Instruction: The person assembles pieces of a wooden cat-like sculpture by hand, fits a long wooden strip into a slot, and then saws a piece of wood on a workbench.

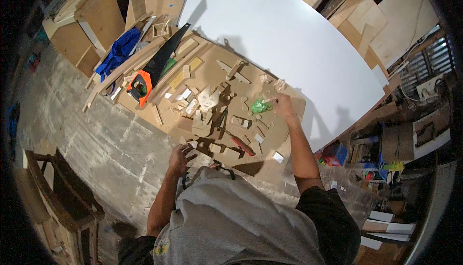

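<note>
Handling seems the present step: the right hand (pixel 283 104) is apparently pinching a short pale wooden stick (pixel 268 101) by a translucent green plastic piece (pixel 260 106), right of centre; the left hand (pixel 178 158) is hanging half-spread, lower left of centre. Next probably calls for steady fingertip control.

This is looking like a woodworking shop: a handsaw (pixel 166 56) is lying by the left edge of the worktop (pixel 207 73), small cut wooden pieces (pixel 208 100) are covering its middle, and boards (pixel 405 19) are crowding the space beyond its far right corner — over a stained, dusty floor (pixel 120 134).
</note>
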A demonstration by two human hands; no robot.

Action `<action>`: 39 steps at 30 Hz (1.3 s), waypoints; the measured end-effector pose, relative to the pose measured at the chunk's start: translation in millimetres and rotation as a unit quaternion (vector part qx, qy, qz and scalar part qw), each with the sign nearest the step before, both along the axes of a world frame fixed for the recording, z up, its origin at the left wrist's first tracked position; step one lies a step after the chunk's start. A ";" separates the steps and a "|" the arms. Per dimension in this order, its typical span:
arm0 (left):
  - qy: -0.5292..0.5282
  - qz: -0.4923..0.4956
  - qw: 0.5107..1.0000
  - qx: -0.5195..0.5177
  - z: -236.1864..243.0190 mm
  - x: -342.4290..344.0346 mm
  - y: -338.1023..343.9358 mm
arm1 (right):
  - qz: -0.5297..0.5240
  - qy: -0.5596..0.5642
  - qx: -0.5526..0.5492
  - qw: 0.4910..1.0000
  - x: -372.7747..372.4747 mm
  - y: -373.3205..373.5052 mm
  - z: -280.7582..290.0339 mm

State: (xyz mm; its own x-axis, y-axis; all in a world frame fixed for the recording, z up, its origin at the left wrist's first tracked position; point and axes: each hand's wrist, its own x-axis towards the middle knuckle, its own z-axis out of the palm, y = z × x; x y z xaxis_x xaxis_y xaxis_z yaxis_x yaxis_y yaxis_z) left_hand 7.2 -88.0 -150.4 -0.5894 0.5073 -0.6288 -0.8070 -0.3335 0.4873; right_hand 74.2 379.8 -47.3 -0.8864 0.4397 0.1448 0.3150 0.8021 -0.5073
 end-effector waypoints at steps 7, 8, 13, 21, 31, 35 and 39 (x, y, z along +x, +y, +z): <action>0.041 -0.026 0.998 -0.027 7.0 12.9 28.7 | 0.045 -0.182 0.130 0.974 -19.8 2.6 -74.8; 0.053 -0.001 0.998 -0.012 12.1 16.7 30.7 | 0.051 -0.186 0.119 0.974 -23.4 -7.9 -61.7; 0.065 -0.025 0.997 -0.024 18.4 20.8 46.9 | 0.060 -0.118 0.115 0.985 -13.1 -14.9 -49.0; 0.046 0.016 0.999 -0.019 -0.8 21.8 50.0 | 0.062 -0.180 0.121 0.974 -20.5 -27.8 -35.0; 0.089 0.017 0.993 -0.077 -11.2 28.3 51.9 | 0.004 -0.061 0.127 0.990 -3.4 -37.8 -41.4; 0.113 0.009 0.990 -0.080 -6.8 31.9 50.4 | -0.032 -0.049 0.132 0.989 -5.1 -48.2 -34.9; 0.114 0.000 0.989 -0.099 8.9 33.6 52.7 | -0.040 -0.060 0.137 0.988 -4.7 -43.0 -40.3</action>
State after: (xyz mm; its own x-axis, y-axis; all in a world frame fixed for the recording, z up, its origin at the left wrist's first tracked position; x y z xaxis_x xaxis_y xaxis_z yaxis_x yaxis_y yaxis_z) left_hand 40.8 -35.4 -141.5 -0.7276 0.3871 -0.5664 -0.6684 -0.2138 0.7125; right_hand 69.5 336.8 -87.6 -0.8683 0.4680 0.1641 0.4279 0.8743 -0.2293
